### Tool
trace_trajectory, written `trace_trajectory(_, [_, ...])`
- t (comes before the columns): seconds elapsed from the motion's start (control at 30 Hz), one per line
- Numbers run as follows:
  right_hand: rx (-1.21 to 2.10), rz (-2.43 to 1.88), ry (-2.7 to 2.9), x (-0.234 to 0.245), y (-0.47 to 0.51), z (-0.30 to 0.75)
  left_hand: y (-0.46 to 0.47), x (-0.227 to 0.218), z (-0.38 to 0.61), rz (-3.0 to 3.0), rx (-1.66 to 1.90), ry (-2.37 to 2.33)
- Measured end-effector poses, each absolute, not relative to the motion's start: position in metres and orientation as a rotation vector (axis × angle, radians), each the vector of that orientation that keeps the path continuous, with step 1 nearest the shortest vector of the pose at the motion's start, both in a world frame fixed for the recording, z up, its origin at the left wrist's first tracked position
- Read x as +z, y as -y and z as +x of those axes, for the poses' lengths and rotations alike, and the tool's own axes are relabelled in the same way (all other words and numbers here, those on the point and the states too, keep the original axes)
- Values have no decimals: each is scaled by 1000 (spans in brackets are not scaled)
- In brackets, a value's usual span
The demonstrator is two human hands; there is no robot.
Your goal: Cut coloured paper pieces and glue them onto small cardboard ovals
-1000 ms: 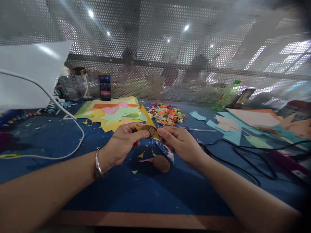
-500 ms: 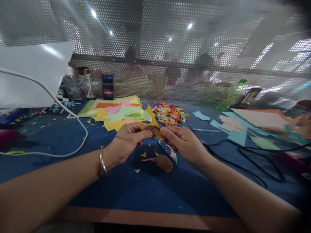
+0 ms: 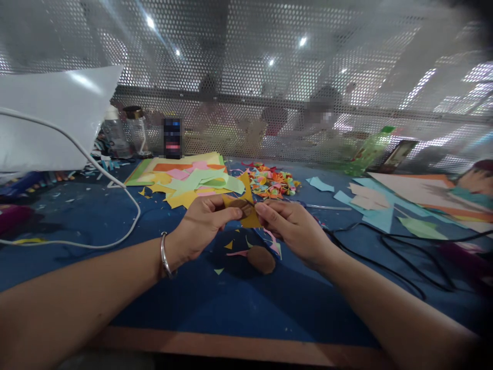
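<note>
My left hand (image 3: 202, 223) is closed, thumb over fingers, pinching a brown oval piece (image 3: 242, 207) flat against a pointed scrap of yellow paper (image 3: 247, 187). Close by on the right, my right hand (image 3: 287, 223) has its thumb and fingers pressed together at the paper's edge. A thin dark tip (image 3: 250, 203) shows between its fingers and the brown piece; what it belongs to is hidden. Beneath the hands, a second brown oval (image 3: 261, 259) with a pink strip (image 3: 236, 253) lies on the blue tabletop (image 3: 185, 303).
Coloured paper sheets (image 3: 177, 195) and a heap of small curled paper pieces (image 3: 273, 180) lie behind my hands. A white cable (image 3: 134, 216) loops at left, a black cable (image 3: 389, 252) at right. Paper sheets (image 3: 408, 187) and part of another person (image 3: 475, 182) are far right.
The yellow paper has turned in my fingers: its upper point has swung to the right and more of its lower part shows. Both hands have stayed nearly in place.
</note>
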State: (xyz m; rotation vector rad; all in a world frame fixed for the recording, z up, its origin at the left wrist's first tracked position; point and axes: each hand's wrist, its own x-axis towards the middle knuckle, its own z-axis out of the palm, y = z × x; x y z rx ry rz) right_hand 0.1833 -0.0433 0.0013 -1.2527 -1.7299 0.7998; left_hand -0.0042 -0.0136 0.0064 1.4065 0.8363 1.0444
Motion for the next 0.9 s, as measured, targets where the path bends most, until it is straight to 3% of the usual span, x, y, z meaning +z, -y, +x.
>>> trace_trajectory(0.9, [722,-1237,1817,0,41,185,14,7,-1,1308,1003,-798])
